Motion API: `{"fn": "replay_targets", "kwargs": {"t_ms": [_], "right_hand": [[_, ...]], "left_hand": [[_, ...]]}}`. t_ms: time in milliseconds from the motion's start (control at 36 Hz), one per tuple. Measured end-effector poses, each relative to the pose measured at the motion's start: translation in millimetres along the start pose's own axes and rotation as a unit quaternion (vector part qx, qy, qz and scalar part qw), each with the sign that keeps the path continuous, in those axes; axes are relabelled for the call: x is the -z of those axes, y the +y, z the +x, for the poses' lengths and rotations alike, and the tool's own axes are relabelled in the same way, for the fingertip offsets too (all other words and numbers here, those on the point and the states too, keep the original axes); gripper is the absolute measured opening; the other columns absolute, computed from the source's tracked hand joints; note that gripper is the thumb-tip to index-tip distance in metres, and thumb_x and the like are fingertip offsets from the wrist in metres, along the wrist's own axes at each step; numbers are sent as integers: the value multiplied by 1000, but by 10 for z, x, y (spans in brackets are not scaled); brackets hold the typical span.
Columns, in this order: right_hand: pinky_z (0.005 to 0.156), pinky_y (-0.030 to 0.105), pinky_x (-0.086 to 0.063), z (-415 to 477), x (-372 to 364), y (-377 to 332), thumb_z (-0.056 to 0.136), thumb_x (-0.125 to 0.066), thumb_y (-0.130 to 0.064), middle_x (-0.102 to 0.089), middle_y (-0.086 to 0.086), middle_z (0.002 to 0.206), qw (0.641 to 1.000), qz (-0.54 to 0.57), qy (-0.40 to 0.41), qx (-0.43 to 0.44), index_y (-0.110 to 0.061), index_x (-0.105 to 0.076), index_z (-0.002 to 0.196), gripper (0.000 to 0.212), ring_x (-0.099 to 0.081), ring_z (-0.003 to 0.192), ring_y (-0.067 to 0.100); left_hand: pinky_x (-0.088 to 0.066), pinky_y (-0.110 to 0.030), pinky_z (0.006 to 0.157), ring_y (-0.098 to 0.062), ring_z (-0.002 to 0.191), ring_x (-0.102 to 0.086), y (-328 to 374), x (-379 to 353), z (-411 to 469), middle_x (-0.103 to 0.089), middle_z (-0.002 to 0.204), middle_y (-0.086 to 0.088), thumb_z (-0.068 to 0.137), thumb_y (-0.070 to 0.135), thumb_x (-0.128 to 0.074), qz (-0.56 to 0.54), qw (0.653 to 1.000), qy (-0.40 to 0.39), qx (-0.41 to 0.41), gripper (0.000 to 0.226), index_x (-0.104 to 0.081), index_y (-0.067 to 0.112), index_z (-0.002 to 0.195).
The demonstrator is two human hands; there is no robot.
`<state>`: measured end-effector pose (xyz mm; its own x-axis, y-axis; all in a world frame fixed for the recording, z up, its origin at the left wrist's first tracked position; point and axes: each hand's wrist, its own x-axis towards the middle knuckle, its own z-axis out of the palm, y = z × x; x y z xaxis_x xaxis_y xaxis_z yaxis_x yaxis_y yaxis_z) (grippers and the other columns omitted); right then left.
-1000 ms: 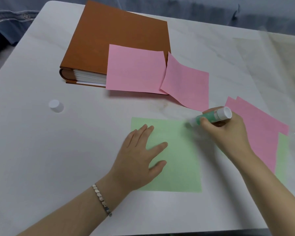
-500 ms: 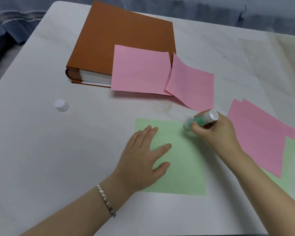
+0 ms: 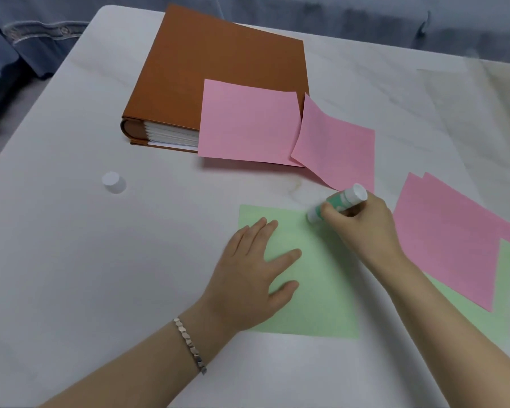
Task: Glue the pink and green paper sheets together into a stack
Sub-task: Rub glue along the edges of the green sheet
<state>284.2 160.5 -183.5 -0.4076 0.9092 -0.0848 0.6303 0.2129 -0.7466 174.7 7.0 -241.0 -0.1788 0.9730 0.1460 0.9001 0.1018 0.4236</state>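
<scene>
White table: left hand presses flat on green sheet; right hand grips glue stick at its far edge; strokes should reach every edge evenly.

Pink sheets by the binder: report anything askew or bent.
The right pink sheet leans curled against the binder, one edge lifted off the table. The left pink sheet overhangs the binder's front edge.

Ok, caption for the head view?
Left hand presses the square green paper sheet flat; right hand holds a green-and-white glue stick to its far edge.
</scene>
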Motion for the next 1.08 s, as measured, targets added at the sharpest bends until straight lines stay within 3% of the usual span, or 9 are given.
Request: {"fn": "replay_targets", "kwargs": {"t_ms": [250, 361, 500, 667, 778, 917, 1083], "right_hand": [[45, 9, -32, 14, 203, 112, 77, -65, -17, -50, -4, 60, 999, -31, 39, 4, -12, -63, 71, 8, -42, 55, 10], [54, 20, -37, -78, 343, 189, 77, -66, -15, -57, -7, 64, 999, -9, 52, -5, -28, -60, 63, 20, -49, 58, 8], [68, 28, -47, -281, 337, 174, 75, -66, -19, -69, -3, 78, 997, 46, 65, -13, -22, -66, 73, 4, -63, 75, 18], [55, 12, -41, -422, 111, 75, 75, -69, -19, -65, -8, 72, 998, 56, 12, 10, -21, -64, 75, 5, -55, 62, 3], [53, 11, -38, -421, 0, -13, 75, -68, -19, -62, -5, 68, 998, 50, -17, 21, -20, -63, 73, 6, -48, 56, 1], [52, 12, -36, -391, -92, -78, 76, -66, -20, -61, 5, 68, 999, 30, -35, 28, -10, -63, 76, 10, -42, 52, 2], [52, 15, -35, -346, -107, -40, 75, -64, -22, -63, 13, 74, 1000, 2, -12, 20, -2, -60, 77, 20, -39, 53, 5]], "left_hand": [[-26, -40, 107, -34, 128, -44, -14, -8, -11, -50, 135, -20, 81, 47, -50, 1, 1000, -6, 0, 42, -65, 29, 117], [-26, -40, 107, -34, 128, -44, -17, -6, -7, -50, 135, -20, 82, 47, -50, 2, 1000, -4, -4, 42, -65, 28, 117], [-24, -40, 109, -33, 131, -39, -20, -1, -19, -47, 137, -20, 83, 43, -48, -1, 1000, 10, -10, 43, -64, 26, 120], [-25, -43, 107, -35, 131, -34, -67, -4, -45, -55, 123, -16, 81, 34, -48, 6, 998, 45, -50, 47, -63, 19, 123], [-26, -43, 107, -32, 131, -35, -125, 17, -72, -58, 121, -14, 84, 37, -48, 22, 996, 52, -64, 48, -62, 15, 124], [-27, -46, 107, -27, 129, -41, -165, 30, -95, -63, 122, -10, 82, 40, -52, 55, 991, 90, -82, 41, -69, 10, 104], [-37, -40, 96, -25, 113, -50, -157, 34, -115, -63, 121, -10, 82, 37, -55, 55, 988, 112, -88, 38, -71, 8, 101]]}}
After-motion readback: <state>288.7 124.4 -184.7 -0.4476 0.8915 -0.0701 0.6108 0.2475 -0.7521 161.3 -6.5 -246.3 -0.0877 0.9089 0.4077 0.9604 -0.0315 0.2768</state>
